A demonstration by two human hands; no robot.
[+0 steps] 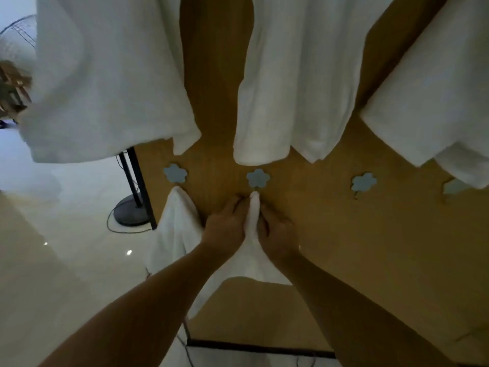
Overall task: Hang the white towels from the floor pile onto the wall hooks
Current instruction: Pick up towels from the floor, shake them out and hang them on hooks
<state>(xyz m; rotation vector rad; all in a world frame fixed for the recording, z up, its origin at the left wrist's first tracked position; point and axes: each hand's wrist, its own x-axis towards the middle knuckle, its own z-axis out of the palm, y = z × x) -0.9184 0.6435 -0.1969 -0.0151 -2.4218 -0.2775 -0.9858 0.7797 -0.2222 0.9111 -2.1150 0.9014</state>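
My left hand [226, 226] and right hand [276, 233] meet at the centre of the frame, each with fingers curled round a bunched fold of a white towel [252, 221]. Its tip touches the wooden board [344, 247] just below the middle blue flower hook [258, 178]. The peg itself is hidden, so I cannot tell whether the cloth has caught on it. The rest of this towel drops between my forearms, and its lower edge is partly covered by them.

To the left, a second towel [176, 229] hangs from the left flower hook [175, 172]; my left arm cuts off its lower part. Three larger towels hang across the top of the frame, their tops out of view: left [105, 83], middle [296, 83] and right [434, 96].

At centre right, another flower hook [363, 182] stands bare, with open board around it. A fourth hook [453, 187] at the far right is half covered by the right-hand towel.

At left, the board's edge gives way to pale glossy floor [53, 247], where a fan's round base [131, 211] and loose cable [127, 230] sit near the board.
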